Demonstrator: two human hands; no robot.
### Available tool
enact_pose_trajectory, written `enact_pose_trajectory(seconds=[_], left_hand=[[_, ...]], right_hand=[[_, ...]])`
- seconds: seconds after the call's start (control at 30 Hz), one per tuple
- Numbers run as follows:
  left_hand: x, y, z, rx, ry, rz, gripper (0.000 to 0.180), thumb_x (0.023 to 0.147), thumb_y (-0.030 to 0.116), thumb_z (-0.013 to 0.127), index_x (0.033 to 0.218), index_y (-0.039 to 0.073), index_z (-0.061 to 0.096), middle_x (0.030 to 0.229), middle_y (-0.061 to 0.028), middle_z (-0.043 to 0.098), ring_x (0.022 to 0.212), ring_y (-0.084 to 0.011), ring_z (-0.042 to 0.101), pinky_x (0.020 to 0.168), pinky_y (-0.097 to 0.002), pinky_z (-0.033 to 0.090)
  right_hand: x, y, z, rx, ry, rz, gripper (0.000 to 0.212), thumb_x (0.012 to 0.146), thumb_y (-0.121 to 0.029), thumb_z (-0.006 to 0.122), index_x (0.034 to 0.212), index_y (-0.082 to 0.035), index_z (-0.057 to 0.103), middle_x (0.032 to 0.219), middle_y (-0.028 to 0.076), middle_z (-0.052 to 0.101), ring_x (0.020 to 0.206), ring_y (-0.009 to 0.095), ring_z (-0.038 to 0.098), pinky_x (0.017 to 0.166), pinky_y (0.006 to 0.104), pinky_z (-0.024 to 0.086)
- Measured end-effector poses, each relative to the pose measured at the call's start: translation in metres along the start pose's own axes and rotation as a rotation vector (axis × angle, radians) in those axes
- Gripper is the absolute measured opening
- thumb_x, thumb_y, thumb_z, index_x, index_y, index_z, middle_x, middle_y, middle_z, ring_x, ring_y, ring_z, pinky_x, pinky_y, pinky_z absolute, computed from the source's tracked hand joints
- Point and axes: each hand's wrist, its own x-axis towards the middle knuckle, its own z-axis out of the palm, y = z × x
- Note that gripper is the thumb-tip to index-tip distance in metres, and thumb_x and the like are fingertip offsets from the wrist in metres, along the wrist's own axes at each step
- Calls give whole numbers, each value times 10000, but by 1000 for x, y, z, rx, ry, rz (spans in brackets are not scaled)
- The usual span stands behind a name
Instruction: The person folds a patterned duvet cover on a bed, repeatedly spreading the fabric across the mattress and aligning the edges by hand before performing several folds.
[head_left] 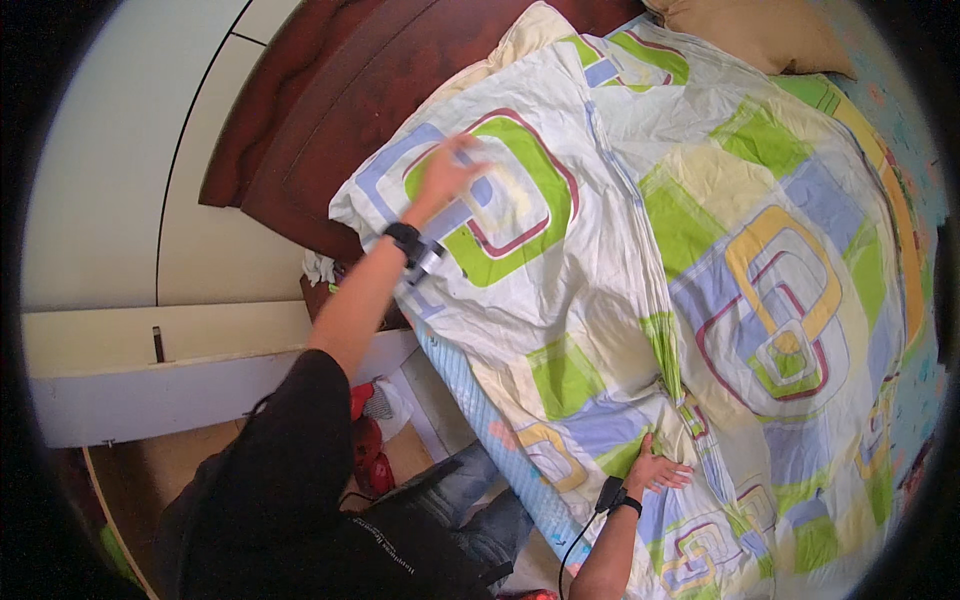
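Note:
A thin white quilt cover (610, 290) with green, blue, yellow and maroon squares and rounded loops is spread across the bed, with creases and a long ridge down its middle. My left hand (450, 180) reaches over its upper left part, fingers stretched apart and slightly blurred; whether it touches the cloth I cannot tell. Lower down, my right hand (658, 470) lies flat on the cover near the bed's near side, fingers spread. Each wrist wears a black strap, and a small black box with a cable (610, 494) sits at the right one.
A dark red wooden headboard (310, 110) curves along the top left. A tan pillow (760, 35) lies at the top right. The light blue mattress edge (480, 410) shows on the near side. An open white drawer (200, 400) and red items (370, 450) are at the left.

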Motion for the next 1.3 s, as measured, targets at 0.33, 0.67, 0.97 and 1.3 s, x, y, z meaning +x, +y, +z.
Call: enact_pose_trajectory(seconds=[0.33, 0.67, 0.97, 1.3], left_hand=[[-9, -25, -92, 458, 177, -158, 269, 778, 270, 512, 710, 18, 445, 597, -147, 494, 630, -315, 507, 551, -354, 390], [-69, -55, -162, 557, 155, -306, 334, 721, 296, 596, 905, 49, 465, 775, -114, 532, 750, -251, 525, 642, -326, 408], [-109, -92, -124, 317, 52, -473, 534, 684, 298, 636, 1067, -31, 461, 992, -160, 533, 881, -215, 519, 765, -299, 403], [-135, -53, -176, 41, 113, -508, 393, 728, 244, 613, 988, -20, 485, 861, -69, 547, 760, -117, 503, 677, -242, 403]], right_hand=[[16, 8, 11, -143, 19, 78, 1325, 330, -764, 557, 1295, -99, -62, 1340, 184, -61, 1223, 366, 26, 863, 527, 283], [5, 9, -1, 2, -43, 126, 1354, 322, -709, 628, 1289, -95, -95, 1333, 199, -87, 1228, 368, -31, 896, 528, 231], [1, -14, -63, 0, -171, -75, 1209, 449, -620, 656, 1285, -15, 25, 1321, 231, 18, 1213, 397, 46, 924, 541, 170], [-124, 135, -86, 430, -89, 641, 950, 583, -522, 645, 1211, 60, 233, 1235, 257, 252, 1149, 357, 248, 903, 430, 266]])
